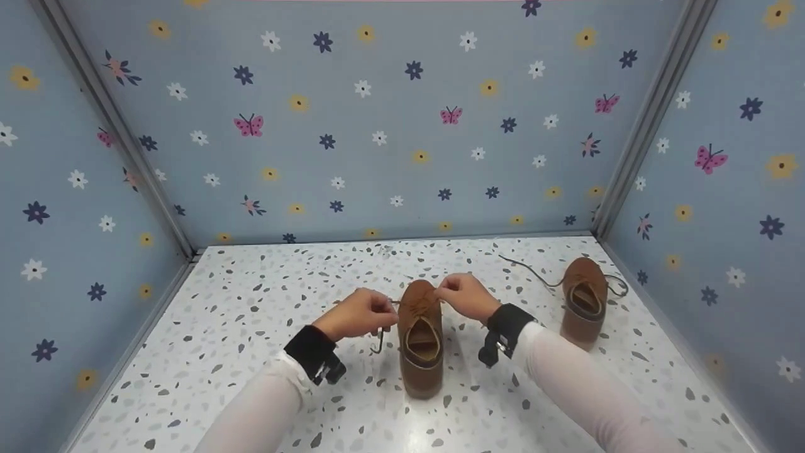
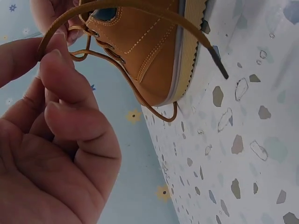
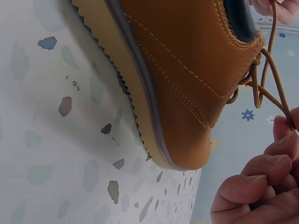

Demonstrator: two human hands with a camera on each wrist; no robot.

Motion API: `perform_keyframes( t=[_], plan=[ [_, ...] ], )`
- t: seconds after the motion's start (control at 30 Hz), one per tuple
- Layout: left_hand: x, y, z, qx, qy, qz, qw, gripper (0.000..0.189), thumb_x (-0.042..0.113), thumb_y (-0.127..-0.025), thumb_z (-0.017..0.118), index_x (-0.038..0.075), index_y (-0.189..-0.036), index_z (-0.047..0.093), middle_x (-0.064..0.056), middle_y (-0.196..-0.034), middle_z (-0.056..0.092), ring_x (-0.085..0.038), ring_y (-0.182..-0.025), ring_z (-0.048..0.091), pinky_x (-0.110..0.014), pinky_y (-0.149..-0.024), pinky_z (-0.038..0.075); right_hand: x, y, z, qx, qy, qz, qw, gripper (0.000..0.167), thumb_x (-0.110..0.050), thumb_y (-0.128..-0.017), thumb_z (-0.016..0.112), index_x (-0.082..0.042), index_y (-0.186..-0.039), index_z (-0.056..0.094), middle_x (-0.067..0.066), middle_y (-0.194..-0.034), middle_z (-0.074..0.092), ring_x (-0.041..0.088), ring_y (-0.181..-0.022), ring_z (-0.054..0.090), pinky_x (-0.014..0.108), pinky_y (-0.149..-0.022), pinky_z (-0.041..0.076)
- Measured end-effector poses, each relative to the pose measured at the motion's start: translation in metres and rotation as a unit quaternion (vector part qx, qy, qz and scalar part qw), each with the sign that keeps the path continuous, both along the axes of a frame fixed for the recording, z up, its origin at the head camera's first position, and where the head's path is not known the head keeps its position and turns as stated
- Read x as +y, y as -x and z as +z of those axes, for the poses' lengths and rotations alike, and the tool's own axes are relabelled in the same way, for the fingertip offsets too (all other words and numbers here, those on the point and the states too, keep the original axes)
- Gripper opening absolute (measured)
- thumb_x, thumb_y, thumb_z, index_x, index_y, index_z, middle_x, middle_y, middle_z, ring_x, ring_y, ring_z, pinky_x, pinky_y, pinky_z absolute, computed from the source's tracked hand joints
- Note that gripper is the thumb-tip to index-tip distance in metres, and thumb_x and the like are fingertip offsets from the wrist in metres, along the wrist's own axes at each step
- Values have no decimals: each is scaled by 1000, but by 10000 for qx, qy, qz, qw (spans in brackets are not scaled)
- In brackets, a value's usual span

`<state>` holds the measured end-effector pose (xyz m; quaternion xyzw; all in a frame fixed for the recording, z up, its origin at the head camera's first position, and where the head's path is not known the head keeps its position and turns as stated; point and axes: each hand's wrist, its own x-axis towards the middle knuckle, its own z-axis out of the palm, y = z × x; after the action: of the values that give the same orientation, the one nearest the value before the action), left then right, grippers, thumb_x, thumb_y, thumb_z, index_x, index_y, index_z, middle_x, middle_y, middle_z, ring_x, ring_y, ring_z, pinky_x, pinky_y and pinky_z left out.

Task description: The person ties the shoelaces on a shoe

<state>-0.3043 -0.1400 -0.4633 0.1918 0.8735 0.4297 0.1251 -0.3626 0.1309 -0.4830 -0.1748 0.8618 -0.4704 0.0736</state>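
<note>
A brown lace-up shoe (image 1: 422,377) stands on its sole on the speckled surface, toe pointing away. At its left side, my left hand (image 1: 360,313) pinches a brown shoelace (image 2: 219,61) between thumb and forefinger. The lace's dark-tipped end arches free past the shoe in the left wrist view. Near the toe on the right, my right hand (image 1: 468,296) pinches a length of lace (image 3: 281,94) with its fingertips. That lace runs up to the eyelets by the dark-lined opening. Another loop of lace hangs over the toe in the left wrist view.
A matching brown shoe (image 1: 582,328) stands farther right, its loose laces (image 1: 531,270) spread to both sides. Blue flower-patterned panels (image 1: 402,126) enclose the white speckled surface (image 1: 251,402) at the back, left and right.
</note>
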Motion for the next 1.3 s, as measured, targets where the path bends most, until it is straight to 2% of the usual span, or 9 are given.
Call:
perform_keyframes(
  t=[0.13,0.3,0.47,0.7,0.8,0.97,1.1,1.2,1.3],
  plan=[
    [11,-4,2,131,43,-272,9995,16,23,-96,72,8,-94,78,6,-77,70,-7,-67,60,-25,-63,51,0,1,3,-65,89,-59,9999,16,-21,-98,64,-11,-87,70,-5,-80,59,14,-74,50,30,-71,43],
    [29,-12,5,362,104,-588,9976,12,21,-96,72,12,-94,80,-1,-82,76,-7,-65,60,-25,-62,52,-1,4,5,-129,91,-141,9998,17,-22,-97,65,-10,-86,70,-4,-82,60,15,-75,52,30,-71,44],
    [48,-19,7,392,155,-714,9966,10,20,-95,73,14,-92,81,0,-84,79,-7,-68,66,-25,-64,55,-1,5,10,-229,43,-178,9996,18,-24,-99,66,-12,-86,69,-5,-78,57,14,-73,50,30,-69,43],
    [67,-21,5,-14,-284,-738,9969,11,16,-91,78,12,-101,82,-4,-88,81,-8,-69,71,-26,-65,60,1,5,14,-196,49,-119,9997,20,-23,-99,69,-14,-82,66,-6,-71,51,13,-68,49,29,-68,43],
    [71,-21,3,-422,-648,-834,9935,23,16,-92,79,9,-113,80,-8,-94,82,-8,-71,73,-26,-66,61,2,4,16,-178,21,-70,9998,19,-23,-99,68,-13,-82,67,-6,-71,52,13,-67,49,29,-67,43],
    [70,-24,1,-1040,-717,-1445,9814,35,18,-98,73,8,-132,72,-5,-112,81,-8,-66,73,-26,-66,62,3,4,17,-121,-55,67,9999,19,-23,-100,68,-11,-85,69,-6,-72,52,13,-66,47,29,-67,42],
    [66,-24,2,-1057,-518,-1855,9756,31,20,-101,70,13,-131,73,-6,-120,79,-7,-62,70,-24,-63,60,4,4,17,-87,-25,62,9999,20,-23,-99,69,-13,-82,68,-6,-71,53,12,-65,48,28,-66,43],
    [61,-21,2,-876,-544,-1714,9798,23,20,-99,72,14,-120,78,-8,-107,81,-7,-61,69,-24,-61,60,4,4,18,-141,-4,52,9999,20,-25,-99,70,-13,-84,69,-6,-71,54,11,-64,49,28,-65,43],
    [52,-15,0,-610,-637,-1238,9884,17,20,-98,72,10,-108,81,-8,-93,80,-7,-61,67,-25,-60,59,4,4,18,-161,-38,43,9999,21,-27,-98,70,-10,-87,70,-7,-72,55,11,-65,50,27,-64,43]
  ],
)
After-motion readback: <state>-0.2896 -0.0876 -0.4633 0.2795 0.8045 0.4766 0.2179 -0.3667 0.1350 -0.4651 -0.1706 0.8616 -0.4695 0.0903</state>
